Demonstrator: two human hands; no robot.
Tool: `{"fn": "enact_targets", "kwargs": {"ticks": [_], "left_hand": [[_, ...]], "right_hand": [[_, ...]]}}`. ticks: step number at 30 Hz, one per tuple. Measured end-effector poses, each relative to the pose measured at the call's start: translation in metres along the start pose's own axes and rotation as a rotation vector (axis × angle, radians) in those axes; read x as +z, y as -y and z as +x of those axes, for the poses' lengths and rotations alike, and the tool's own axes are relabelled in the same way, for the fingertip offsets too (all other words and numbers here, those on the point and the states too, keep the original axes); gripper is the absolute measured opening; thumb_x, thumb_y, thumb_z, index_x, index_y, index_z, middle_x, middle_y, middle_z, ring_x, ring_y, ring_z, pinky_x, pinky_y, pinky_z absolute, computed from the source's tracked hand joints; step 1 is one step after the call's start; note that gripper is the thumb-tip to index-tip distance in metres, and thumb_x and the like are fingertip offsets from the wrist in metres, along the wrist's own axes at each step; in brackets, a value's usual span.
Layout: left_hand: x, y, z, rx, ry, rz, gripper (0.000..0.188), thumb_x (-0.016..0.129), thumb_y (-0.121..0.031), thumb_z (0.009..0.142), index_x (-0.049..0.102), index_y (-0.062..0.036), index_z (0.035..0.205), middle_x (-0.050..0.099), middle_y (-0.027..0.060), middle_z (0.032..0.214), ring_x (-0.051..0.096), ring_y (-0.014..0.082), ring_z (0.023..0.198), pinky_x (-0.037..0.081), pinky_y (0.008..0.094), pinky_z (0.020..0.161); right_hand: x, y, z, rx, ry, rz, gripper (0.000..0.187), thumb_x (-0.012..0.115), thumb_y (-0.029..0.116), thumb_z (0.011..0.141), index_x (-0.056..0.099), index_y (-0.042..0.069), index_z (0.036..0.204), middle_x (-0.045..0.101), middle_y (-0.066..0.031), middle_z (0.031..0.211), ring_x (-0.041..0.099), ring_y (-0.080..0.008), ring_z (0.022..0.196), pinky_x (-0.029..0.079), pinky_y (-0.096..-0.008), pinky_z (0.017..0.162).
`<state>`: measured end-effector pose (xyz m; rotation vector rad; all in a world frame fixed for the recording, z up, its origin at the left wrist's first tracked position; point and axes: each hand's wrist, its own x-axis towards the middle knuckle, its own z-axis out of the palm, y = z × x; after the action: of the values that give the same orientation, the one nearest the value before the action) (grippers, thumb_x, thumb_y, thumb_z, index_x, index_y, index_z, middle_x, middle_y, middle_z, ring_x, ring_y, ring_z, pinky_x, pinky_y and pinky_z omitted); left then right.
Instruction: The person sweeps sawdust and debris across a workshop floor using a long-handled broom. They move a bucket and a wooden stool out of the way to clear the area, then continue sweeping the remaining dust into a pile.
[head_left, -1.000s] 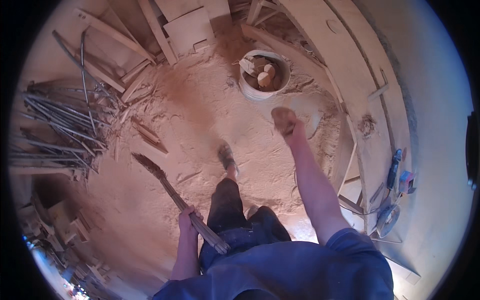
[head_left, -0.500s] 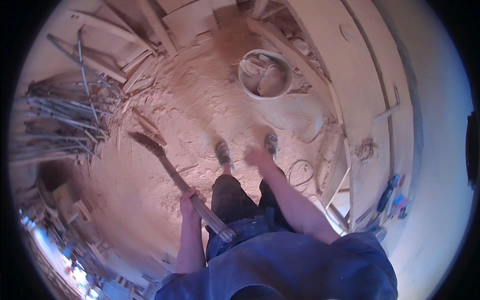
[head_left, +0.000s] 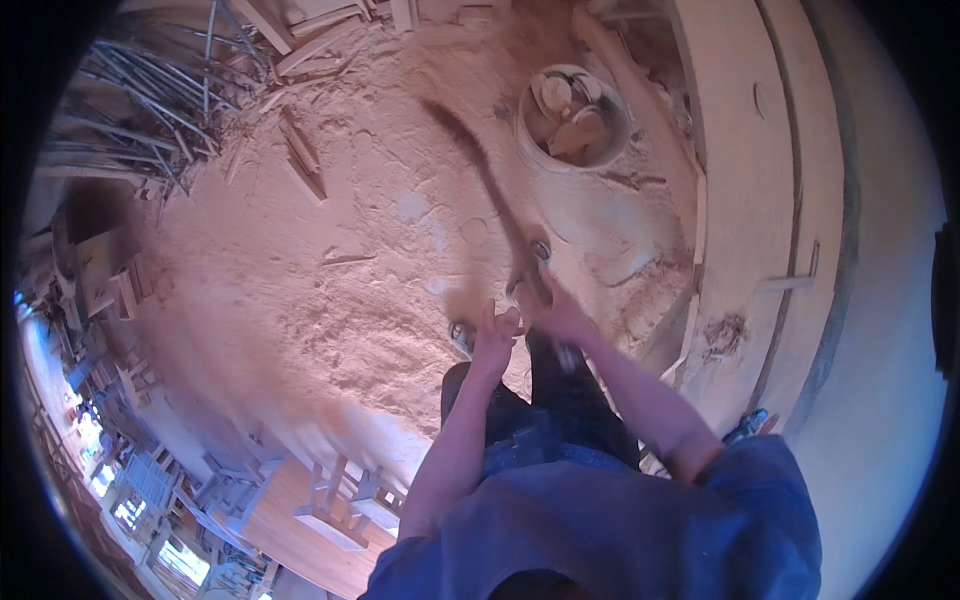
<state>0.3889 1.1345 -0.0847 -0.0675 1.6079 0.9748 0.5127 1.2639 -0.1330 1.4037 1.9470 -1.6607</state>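
A long-handled broom (head_left: 497, 195) with a dark, brushy head slants across the view, blurred by motion. Its head points up and away over the dusty floor, and the handle end comes back toward my legs. My right hand (head_left: 560, 312) is wrapped round the handle in front of my right thigh. Just left of it is my left hand (head_left: 496, 338), off the handle, its fingers partly curled and apart with nothing seen in them. Sawdust (head_left: 370, 330) lies thick over the floor around my feet.
A round tub (head_left: 527, 140) with wood offcuts stands ahead on the right. Loose wood pieces (head_left: 302, 158) lie ahead on the left, near a heap of metal rods (head_left: 150, 95). Large boards (head_left: 740, 250) run along the right side. Wooden furniture (head_left: 310, 520) stands behind at left.
The broom has swung from my left side to the front, passing from my left hand to my right. Both hands have come close together. The view has shifted toward the left.
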Motion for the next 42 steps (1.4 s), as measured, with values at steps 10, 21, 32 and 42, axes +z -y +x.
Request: {"fn": "enact_targets", "kwargs": {"ticks": [10, 21, 32, 42], "left_hand": [[-0.112, 0.204, -0.086, 0.019, -0.162, 0.397, 0.058, 0.058, -0.018, 0.096, 0.04, 0.0105, 0.144, 0.07, 0.016, 0.105, 0.067, 0.0218, 0.093, 0.053, 0.0338, 0.085], [-0.121, 0.413, -0.159, -0.032, -0.046, 0.824, 0.059, 0.059, -0.029, 0.095, 0.046, 0.0072, 0.14, 0.055, 0.0296, 0.13, 0.049, 0.0449, 0.122, 0.037, 0.0502, 0.107], [-0.08, 0.441, -0.129, 0.142, -0.038, 1.09, 0.049, 0.068, -0.022, 0.081, 0.059, 0.0058, 0.12, 0.057, 0.0242, 0.124, 0.05, 0.0434, 0.118, 0.042, 0.0521, 0.102], [-0.07, 0.438, -0.116, 0.179, 0.034, 1.12, 0.047, 0.067, -0.02, 0.079, 0.061, 0.0051, 0.118, 0.059, 0.0219, 0.123, 0.052, 0.042, 0.116, 0.045, 0.0496, 0.101]], "right_hand": [[0.111, -0.113, 0.028, 0.045, -0.14, 0.04, 0.089, 0.069, 0.006, 0.072, 0.033, 0.012, 0.153, 0.066, -0.016, 0.088, 0.064, -0.0268, 0.07, 0.053, -0.042, 0.065], [0.167, -0.374, -0.088, 0.608, -0.911, 0.732, 0.095, 0.061, -0.008, 0.073, 0.023, 0.012, 0.157, 0.056, -0.0079, 0.068, 0.054, -0.0207, 0.046, 0.047, -0.0352, 0.042], [0.217, -0.348, -0.206, 0.698, -0.304, 0.052, 0.109, 0.066, 0.004, 0.073, 0.007, 0.024, 0.162, 0.064, -0.0255, 0.115, 0.068, -0.0382, 0.096, 0.055, -0.0457, 0.081], [0.091, -0.465, -0.052, 0.671, -0.787, 0.747, 0.094, 0.06, 0.002, 0.085, 0.01, 0.028, 0.161, 0.058, -0.0102, 0.068, 0.052, -0.0173, 0.046, 0.044, -0.0347, 0.041]]}}
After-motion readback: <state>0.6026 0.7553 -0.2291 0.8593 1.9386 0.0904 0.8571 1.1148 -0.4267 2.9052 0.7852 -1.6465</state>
